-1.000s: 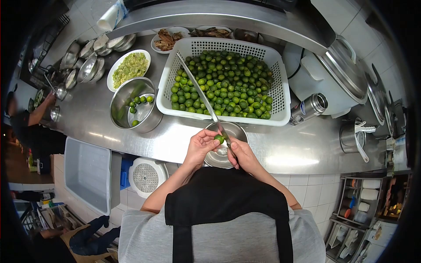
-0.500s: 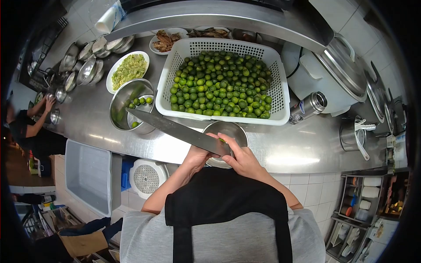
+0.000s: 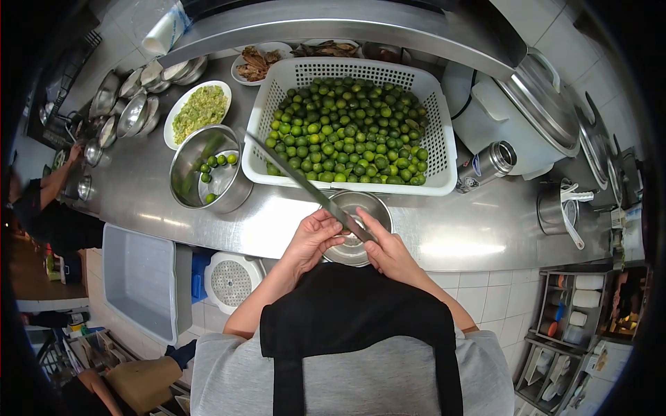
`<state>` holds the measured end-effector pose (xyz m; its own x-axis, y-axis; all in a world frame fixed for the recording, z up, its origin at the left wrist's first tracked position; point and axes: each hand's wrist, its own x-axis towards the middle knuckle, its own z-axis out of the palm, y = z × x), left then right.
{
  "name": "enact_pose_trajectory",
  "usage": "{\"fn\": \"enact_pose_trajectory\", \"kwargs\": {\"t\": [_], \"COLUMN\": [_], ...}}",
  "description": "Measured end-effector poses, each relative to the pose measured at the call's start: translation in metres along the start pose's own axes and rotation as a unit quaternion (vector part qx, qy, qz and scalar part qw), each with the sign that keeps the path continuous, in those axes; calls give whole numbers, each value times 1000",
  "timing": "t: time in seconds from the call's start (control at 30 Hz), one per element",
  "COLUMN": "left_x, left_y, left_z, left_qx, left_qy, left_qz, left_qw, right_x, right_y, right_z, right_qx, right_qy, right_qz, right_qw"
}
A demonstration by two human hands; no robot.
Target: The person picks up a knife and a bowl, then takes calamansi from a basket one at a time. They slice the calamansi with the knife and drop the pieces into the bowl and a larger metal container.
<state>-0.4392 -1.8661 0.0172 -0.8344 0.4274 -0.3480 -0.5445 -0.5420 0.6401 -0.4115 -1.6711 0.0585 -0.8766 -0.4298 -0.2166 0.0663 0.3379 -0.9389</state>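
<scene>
Stainless counter [image 3: 451, 239] carries a small steel bowl [image 3: 372, 206] beneath both hands, and the right hand [image 3: 390, 255] has its fingers clenched on the knife [image 3: 295, 174] handle. Half a second ago the blade lay flat, pointing left toward the larger bowl [image 3: 232, 197]; now it shows edge-on, its tip up-left of the fingers at the white basket [image 3: 444, 161]. The left hand [image 3: 313, 239] curls against the blade's near end, and I cannot tell whether it grips anything, since the lime seen there earlier is hidden.

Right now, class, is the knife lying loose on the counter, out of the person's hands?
No, the right hand grips the knife by its handle, with the blade slanting out past the small steel bowl.
</scene>
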Motion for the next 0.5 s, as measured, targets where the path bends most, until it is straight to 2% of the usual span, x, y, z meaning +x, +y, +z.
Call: {"fn": "enact_pose_trajectory", "kwargs": {"t": [0.03,0.1,0.23,0.33,0.4,0.43,0.5], "left_x": [-2,-3,-3,-2,-2,-3,-2], "left_y": [2,4,2,1,0,1,3], "left_z": [5,10,10,9,9,10,10], "left_qx": [15,32,18,24,22,21,-7], "left_qy": [0,0,29,38,30,30,35], "left_qz": [7,14,8,7,13,13,21], "left_qw": [1000,999,999,999,999,999,999], "right_x": [2,6,8,8,7,5,-3], "right_y": [-1,-4,-9,-3,1,2,6], "right_z": [2,7,7,10,12,12,8], "right_qx": [1,-14,-49,-56,-135,-135,-159], "right_qy": [1,18,-8,1,62,62,54], "right_qz": [0,-110,-70,-96,-154,-153,-65], "right_qw": [1000,994,996,994,977,977,984]}}
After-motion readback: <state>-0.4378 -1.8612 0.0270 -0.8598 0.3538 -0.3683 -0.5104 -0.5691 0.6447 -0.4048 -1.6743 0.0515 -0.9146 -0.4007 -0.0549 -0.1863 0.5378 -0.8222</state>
